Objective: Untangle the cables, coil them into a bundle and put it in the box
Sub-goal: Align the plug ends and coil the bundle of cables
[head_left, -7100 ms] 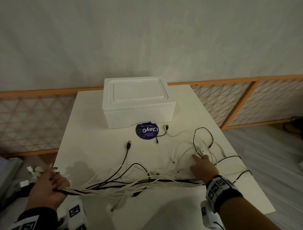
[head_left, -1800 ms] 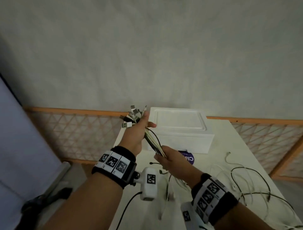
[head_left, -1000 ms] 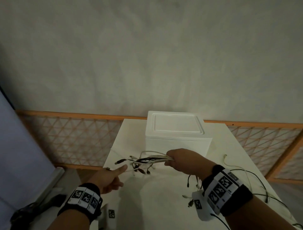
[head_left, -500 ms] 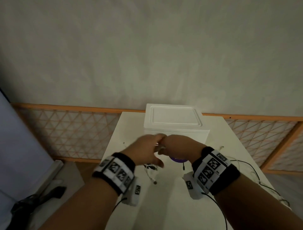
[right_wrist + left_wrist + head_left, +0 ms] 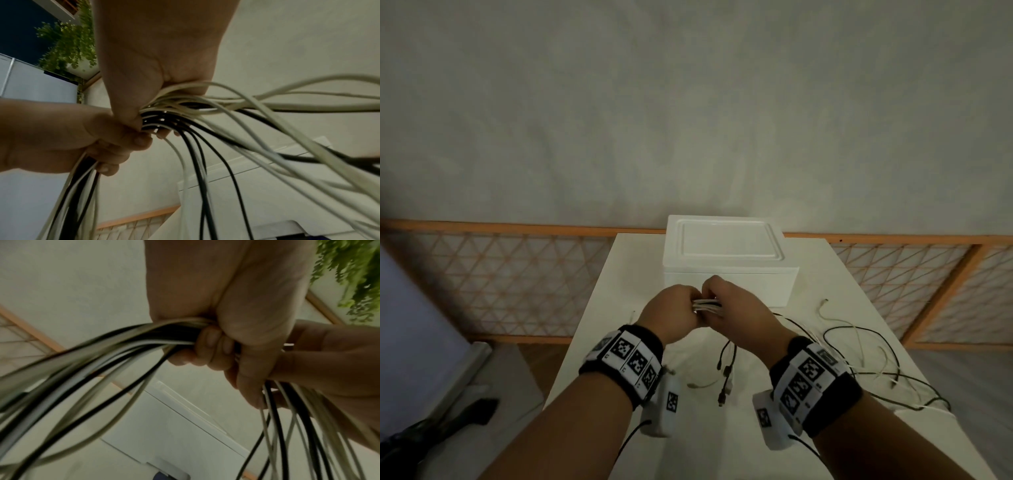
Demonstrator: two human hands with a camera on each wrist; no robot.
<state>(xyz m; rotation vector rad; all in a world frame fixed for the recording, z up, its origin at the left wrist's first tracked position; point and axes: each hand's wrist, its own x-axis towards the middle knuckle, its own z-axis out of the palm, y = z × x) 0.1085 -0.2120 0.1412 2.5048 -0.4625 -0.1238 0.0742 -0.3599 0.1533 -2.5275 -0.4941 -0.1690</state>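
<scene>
— Where do we find the box (image 5: 729, 270)?
— On the table (image 5: 835, 284), toward its far edge, lid on. Both hands meet just before it, left hand (image 5: 671, 317) and right hand (image 5: 736, 313) side by side, the cables (image 5: 707, 305) between them.
— And the loose ends?
— They trail across the table to the right; some, we think, hang below the hands.

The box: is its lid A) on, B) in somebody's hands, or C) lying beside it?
A: the lid sits flat on the box, while both hands, left and right, grip the cables.
</scene>
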